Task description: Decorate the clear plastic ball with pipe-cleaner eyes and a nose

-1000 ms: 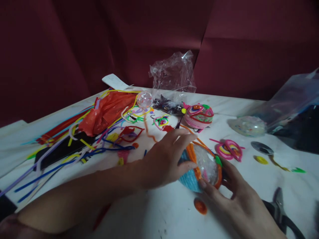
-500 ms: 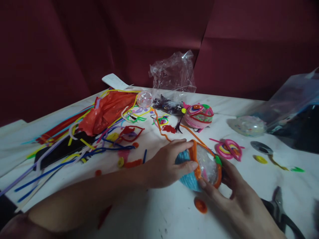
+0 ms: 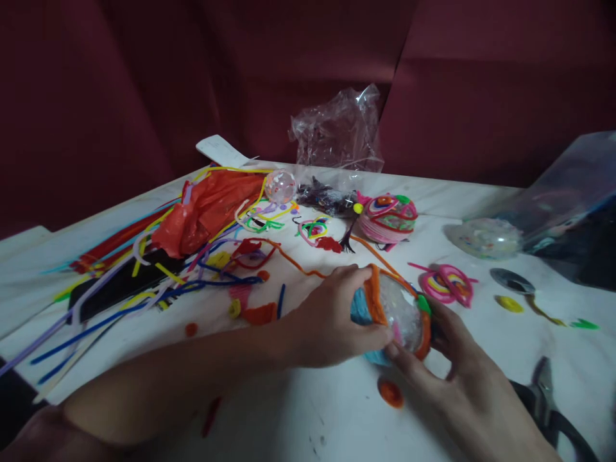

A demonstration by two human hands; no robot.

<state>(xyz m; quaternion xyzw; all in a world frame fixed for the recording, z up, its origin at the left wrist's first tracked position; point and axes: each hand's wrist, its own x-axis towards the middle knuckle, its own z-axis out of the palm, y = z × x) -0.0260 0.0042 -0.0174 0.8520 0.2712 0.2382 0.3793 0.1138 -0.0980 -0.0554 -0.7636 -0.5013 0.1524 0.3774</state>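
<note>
A clear ball [image 3: 402, 314], partly wrapped in light blue and orange fuzzy stems, is held just above the white table. My left hand [image 3: 339, 317] grips its left side, the thumb low on the front and the fingers over the orange band. Around the right side curl the fingers of my right hand [image 3: 452, 366], with the thumb tip at the lower front near my left thumb. A green piece [image 3: 423, 304] sits on the ball's right edge. From the ball, a loose orange stem [image 3: 293, 262] trails left and back across the table.
Pliers [image 3: 543, 391] lie at the lower right. Behind are a pink wrapped ball [image 3: 387, 219], a clear ball [image 3: 280, 186] and a plastic bag [image 3: 337, 135]. Red plastic [image 3: 206, 208] and many colored stems [image 3: 115, 314] spread over the left. A pink coil [image 3: 447, 285] lies at right.
The loose orange stem has swung to the left on the table. My left thumb has moved lower and right on the ball. The view has shifted slightly.
</note>
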